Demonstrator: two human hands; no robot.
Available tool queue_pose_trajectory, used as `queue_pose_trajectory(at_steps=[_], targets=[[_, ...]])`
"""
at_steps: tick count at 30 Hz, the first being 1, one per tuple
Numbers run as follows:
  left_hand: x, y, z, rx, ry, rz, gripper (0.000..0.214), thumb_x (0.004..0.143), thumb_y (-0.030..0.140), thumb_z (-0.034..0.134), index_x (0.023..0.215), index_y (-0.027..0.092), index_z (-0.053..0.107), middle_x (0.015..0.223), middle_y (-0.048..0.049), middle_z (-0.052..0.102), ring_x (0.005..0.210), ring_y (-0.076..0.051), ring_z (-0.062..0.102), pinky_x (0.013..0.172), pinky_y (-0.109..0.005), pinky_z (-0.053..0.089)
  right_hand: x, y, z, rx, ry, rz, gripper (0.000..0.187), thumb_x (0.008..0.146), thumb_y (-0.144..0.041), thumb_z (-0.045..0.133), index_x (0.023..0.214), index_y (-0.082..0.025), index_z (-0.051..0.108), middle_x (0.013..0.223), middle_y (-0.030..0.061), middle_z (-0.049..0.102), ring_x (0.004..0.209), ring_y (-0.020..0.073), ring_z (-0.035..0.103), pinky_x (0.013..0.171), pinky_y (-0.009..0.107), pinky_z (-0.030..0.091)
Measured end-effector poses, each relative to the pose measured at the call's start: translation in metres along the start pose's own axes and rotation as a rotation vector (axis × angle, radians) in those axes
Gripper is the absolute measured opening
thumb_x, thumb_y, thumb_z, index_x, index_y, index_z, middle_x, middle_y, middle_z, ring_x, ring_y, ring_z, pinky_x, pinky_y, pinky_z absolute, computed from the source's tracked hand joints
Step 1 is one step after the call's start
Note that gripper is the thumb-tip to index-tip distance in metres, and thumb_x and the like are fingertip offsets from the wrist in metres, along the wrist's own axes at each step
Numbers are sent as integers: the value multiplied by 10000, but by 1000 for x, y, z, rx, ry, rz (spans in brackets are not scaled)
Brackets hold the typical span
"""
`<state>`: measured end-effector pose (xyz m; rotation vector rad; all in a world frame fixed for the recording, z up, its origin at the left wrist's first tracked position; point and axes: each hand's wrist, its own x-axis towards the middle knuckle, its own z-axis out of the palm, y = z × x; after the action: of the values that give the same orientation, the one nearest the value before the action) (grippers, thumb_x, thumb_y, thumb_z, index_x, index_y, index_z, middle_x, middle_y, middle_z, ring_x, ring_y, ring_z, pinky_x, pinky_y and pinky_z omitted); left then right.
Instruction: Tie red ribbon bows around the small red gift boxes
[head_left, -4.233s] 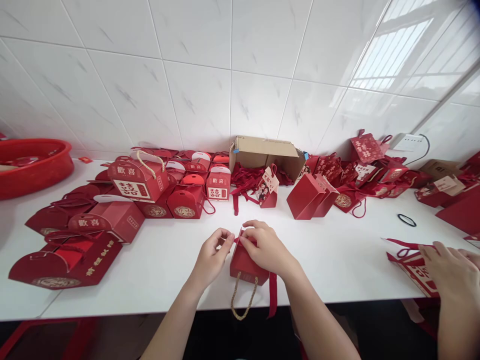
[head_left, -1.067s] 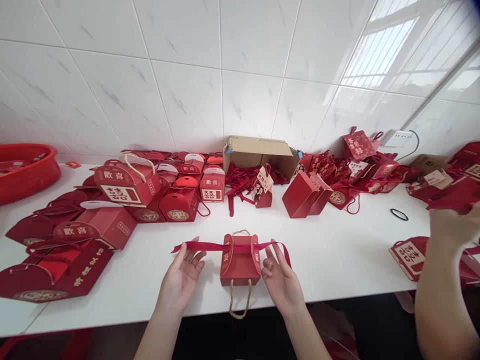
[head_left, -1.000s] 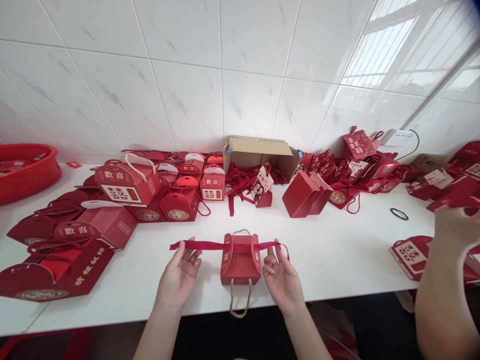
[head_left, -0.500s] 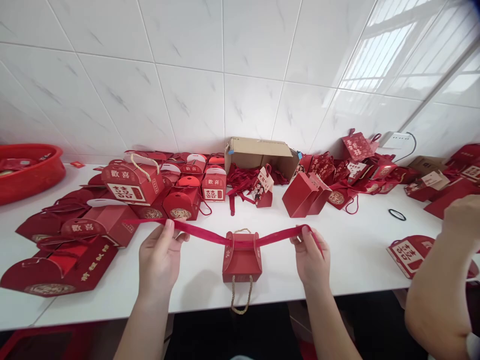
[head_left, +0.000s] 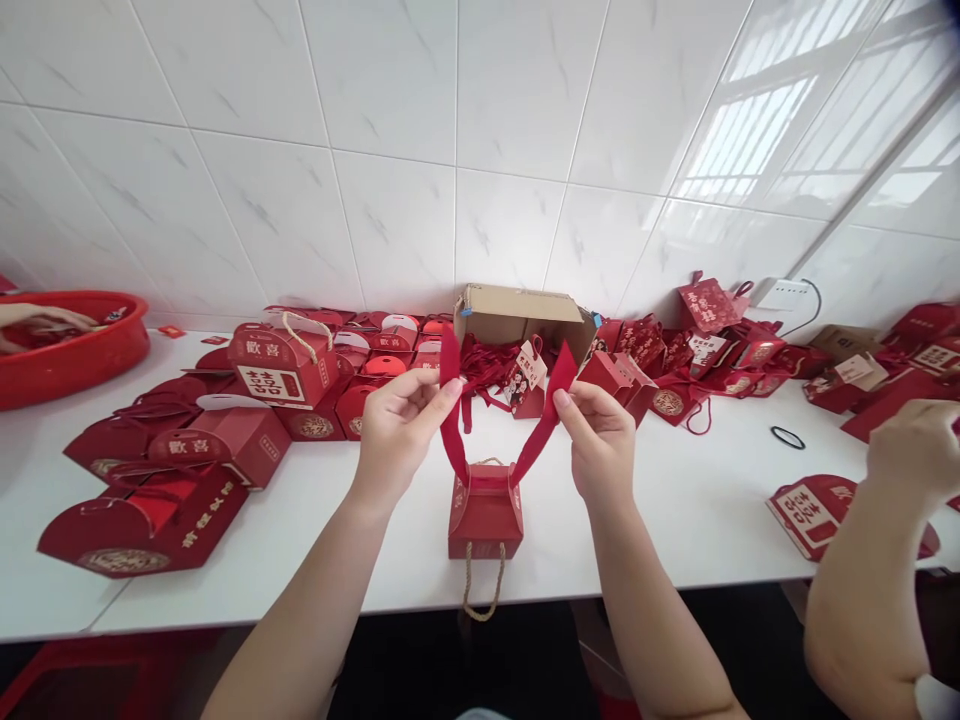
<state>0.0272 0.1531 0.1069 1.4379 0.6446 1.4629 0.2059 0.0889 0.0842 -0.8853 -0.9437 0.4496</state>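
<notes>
At the far left stands a red basin (head_left: 75, 375), with another person's hand (head_left: 37, 322) reaching into it; that hand is cut off by the picture's edge, so what it holds, if anything, I cannot tell. To the right of the basin, a cluster of red gift boxes (head_left: 142, 535) covers the left part of the white table (head_left: 360, 560), and a box with a rope loop (head_left: 281, 365) sits on top of others.

Next comes the left hand (head_left: 401, 430), pinching one end of a dark red ribbon (head_left: 534, 445) between thumb and fingers. The small red box (head_left: 486, 520) stands at the near middle of the table, below and between the two hands. The ribbon runs across its top and rises on both sides in a V. The box's twisted cord handle (head_left: 468, 580) dips just past the near edge.

Beyond, against the wall, a cardboard carton (head_left: 517, 300) lies with loose ribbons (head_left: 484, 362) inside. The right hand (head_left: 604, 440) pinches the ribbon's other end, thumb closed on it.

Farther right are a heap of red packages (head_left: 720, 345), a black ring (head_left: 787, 437), a labelled red box (head_left: 806, 515) near the edge, and a co-worker's fist (head_left: 911, 450).
</notes>
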Motion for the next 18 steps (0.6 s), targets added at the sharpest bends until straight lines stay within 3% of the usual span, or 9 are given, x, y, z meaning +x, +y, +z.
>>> queue_pose_trajectory(at_steps=[4, 18], targets=[[0, 6, 6, -1, -24, 34, 145, 739, 325, 757, 780, 189, 725, 669, 19, 621, 606, -90, 512, 579, -208, 417, 1, -2, 5, 85, 3, -10, 92, 746, -294, 751, 812, -238, 719, 778, -5, 664, 716, 118, 585, 690, 266, 489], [-4, 8, 8, 85, -49, 81, 166, 793, 324, 708, 692, 193, 690, 619, 39, 573, 570, -76, 470, 589, -204, 415, 1, -12, 5, 78, -74, -60, 29, 776, -274, 715, 770, -246, 713, 750, -10, 587, 711, 128, 516, 661, 287, 437]])
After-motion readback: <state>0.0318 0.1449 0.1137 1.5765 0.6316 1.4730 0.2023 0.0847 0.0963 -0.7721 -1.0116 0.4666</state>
